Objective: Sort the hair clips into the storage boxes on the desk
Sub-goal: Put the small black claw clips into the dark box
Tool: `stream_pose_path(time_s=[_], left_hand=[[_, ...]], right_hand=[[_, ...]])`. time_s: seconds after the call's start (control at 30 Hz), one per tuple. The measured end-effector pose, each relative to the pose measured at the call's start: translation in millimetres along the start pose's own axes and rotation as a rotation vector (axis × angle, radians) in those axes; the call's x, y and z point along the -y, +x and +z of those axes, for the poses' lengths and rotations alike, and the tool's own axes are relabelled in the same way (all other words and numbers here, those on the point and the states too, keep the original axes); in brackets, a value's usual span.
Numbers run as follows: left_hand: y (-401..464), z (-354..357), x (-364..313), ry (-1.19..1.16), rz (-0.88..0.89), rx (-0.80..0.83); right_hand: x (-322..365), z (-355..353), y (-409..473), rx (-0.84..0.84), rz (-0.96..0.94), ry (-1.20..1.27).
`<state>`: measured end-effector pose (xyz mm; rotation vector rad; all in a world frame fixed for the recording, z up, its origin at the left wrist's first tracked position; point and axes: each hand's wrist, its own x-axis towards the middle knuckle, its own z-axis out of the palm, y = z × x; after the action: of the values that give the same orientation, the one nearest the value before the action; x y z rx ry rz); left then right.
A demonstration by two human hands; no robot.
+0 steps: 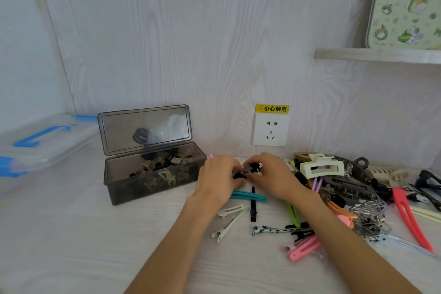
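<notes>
Head view, hands: the left hand and right hand meet mid-desk, fingers curled, each pinching small black clips between them.
Storage box: a smoky box, lid raised, sits at 9 o'clock of the hands, small clips inside.
Clear box: a lidded clear box with blue latches lies farther at 9 o'clock.
Loose clips: a teal clip and white clips lie at 6 o'clock of the hands.
Pile: a heap of mixed clips, cream claw clip on top, spreads at 3 o'clock.
Wall: a socket at 12 o'clock.
</notes>
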<state>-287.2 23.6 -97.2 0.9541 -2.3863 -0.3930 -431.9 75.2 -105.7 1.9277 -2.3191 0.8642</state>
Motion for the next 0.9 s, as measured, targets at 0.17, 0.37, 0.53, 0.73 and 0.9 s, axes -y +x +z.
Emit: stream_pose_path(time_s=[0.17,0.37,0.53,0.73,0.9], left_hand=[[-7.9,-27.6,4.5,-0.112,0.098,-0.383],[-32.0,-68.7,51.9,-0.088,0.002,-0.786],[-39.0,-68.0,72.4,0.001,-0.228,-0.733],[-34.4,-57.0,79.7,0.192,-0.298,-0.578],[-34.7,-55.5,77.8,0.182,-0.283,-0.594]], right_hand=[[1.4,-10.3,-0.6,-0.214,0.087,0.279],[63.5,-3.2,13.7,-0.492,-0.017,0.538],[123.4,27.9,28.6,-0.303,-0.323,0.414],[118.3,52.7,26.4,-0.063,-0.308,0.29],[106.2,43.0,20.3,-0.044,-0.144,0.329]])
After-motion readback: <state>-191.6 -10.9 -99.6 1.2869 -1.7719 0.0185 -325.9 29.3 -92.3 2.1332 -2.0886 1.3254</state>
